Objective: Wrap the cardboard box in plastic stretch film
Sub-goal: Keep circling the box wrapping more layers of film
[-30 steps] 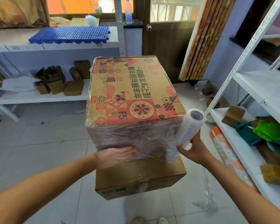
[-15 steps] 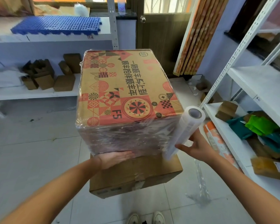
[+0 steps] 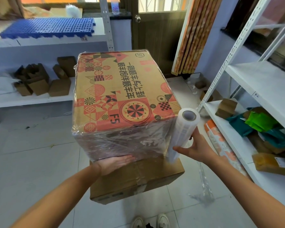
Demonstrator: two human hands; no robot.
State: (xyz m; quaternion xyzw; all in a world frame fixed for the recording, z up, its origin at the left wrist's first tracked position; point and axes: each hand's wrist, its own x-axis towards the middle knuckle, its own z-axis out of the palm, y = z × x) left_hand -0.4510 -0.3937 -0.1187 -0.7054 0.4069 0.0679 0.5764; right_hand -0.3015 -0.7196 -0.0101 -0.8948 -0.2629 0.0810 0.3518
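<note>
- Standing on the pale tiled floor [image 3: 31, 162], the person shows two white shoes [image 3: 150, 221] at the bottom edge.
- A plain brown box [image 3: 138, 178] sits on the floor, flat on top, with shiny tape down its middle.
- The left hand [image 3: 115, 162] lies flat, fingers straight and together, pressing the low front edge of the cardboard box [image 3: 122, 89].
- The right hand [image 3: 194, 148] holds the roll of stretch film [image 3: 182, 134], its fingers curled round the lower part of the roll.
- The roll is a long white tube with a round hole at the top, tilted, just beside the box's right front corner.
- The cardboard box stands on the plain brown box. It is big and square, with red and black shapes printed on top. Clear, wrinkly film covers its front side and shines.
- A loose strip of clear film [image 3: 202, 183] lies crumpled on the floor to the right.
- White metal shelves [image 3: 253, 83] on the right hold green and teal bags [image 3: 262, 122].
- Far back, small brown boxes [image 3: 39, 83] sit on a low shelf, under a bumpy blue plastic mat [image 3: 48, 27].
</note>
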